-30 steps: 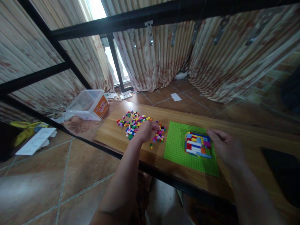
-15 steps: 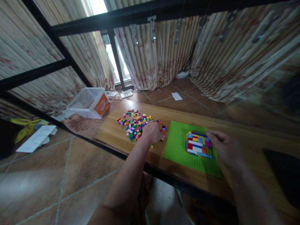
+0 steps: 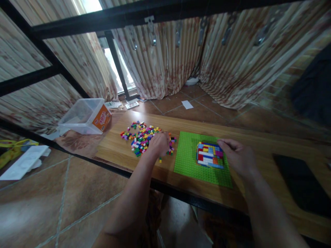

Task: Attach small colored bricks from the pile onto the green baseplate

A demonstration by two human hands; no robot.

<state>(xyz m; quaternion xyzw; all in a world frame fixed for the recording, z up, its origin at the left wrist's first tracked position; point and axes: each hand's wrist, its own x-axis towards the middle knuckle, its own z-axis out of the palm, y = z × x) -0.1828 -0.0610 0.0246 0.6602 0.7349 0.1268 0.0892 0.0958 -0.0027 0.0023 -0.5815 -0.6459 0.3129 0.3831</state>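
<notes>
My left hand reaches down into a loose pile of small coloured building bricks. Its fingers are curled in, and the fingertips are hidden behind the hand. To the right lies a green baseplate carrying a low, multicoloured brick build, with white, red, blue, yellow and orange pieces. Beside the build's far right corner, my right hand hovers over the plate's edge with thumb and forefinger pinched together. Whatever might be between those fingertips is too small to make out.
Everything rests on a long wooden table. A dark flat tablet-like object lies at the right. Beyond the table's left end stands a clear plastic tub with an orange label. A black metal frame crosses in front of the curtains.
The view has swung to the right, so the table's contents sit further left and more of the dark flat object shows. Both hands keep roughly their places over the pile and beside the build.
</notes>
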